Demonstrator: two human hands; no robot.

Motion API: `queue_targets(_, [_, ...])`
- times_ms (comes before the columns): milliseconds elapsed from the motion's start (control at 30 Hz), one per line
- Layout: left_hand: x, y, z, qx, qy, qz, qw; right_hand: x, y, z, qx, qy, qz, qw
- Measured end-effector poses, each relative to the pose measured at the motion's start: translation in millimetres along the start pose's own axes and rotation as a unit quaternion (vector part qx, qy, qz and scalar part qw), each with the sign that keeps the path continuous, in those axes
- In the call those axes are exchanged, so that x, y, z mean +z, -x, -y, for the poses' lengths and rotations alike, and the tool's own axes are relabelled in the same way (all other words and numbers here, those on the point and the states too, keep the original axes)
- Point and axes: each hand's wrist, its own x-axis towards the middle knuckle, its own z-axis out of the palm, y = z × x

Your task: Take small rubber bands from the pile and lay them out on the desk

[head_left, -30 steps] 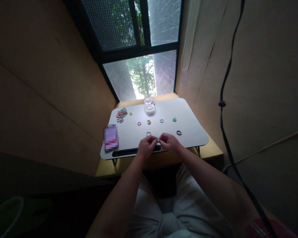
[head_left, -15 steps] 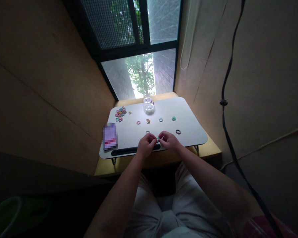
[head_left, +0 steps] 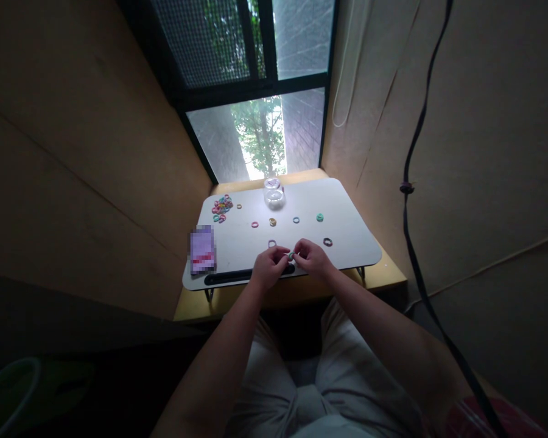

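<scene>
A white tabletop with rounded corners stands on a yellow wooden ledge before a dark-framed window. At its far edge sits a clear, round plastic jar. In the far left corner lies a heap of small multicoloured rings, with a single yellowish ring just beside it. Nearer on the left rests a flat purple rectangular item, blurred out.

Across the middle, well apart, run a pink ring, tan-yellow rings, a light blue ring and bright green rings. A dark, mottled ring lies beyond and to the right of the right hand. Closest to the fingers is a pale lilac ring, just past the left hand, which also covers part of a long black slot along the near edge.

Between the two hands' fingertips, above the slot's right end, is a small green ring-like piece. Both hands are closed in a pinch and appear to hold it from either side, though the fingers hide much of it.
</scene>
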Motion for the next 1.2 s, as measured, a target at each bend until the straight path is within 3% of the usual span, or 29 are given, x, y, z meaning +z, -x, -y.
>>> queue_targets(300, [-2.7, 2.2, -6.6, 0.024, -0.057, 0.018, 0.998, -0.1, 0.6, 2.4, -0.029, 0.045, -0.010, 0.998])
queue_targets(733, [-4.7, 2.7, -11.6, 0.023, -0.023, 0.030, 0.999, -1.0, 1.4, 6.4, -0.014, 0.058, -0.008, 0.998])
queue_targets(1200, [-3.1, 2.1, -9.0, 0.007, -0.046, 0.003, 0.999, -1.0, 1.6, 0.5, -0.014, -0.061, 0.027, 0.998])
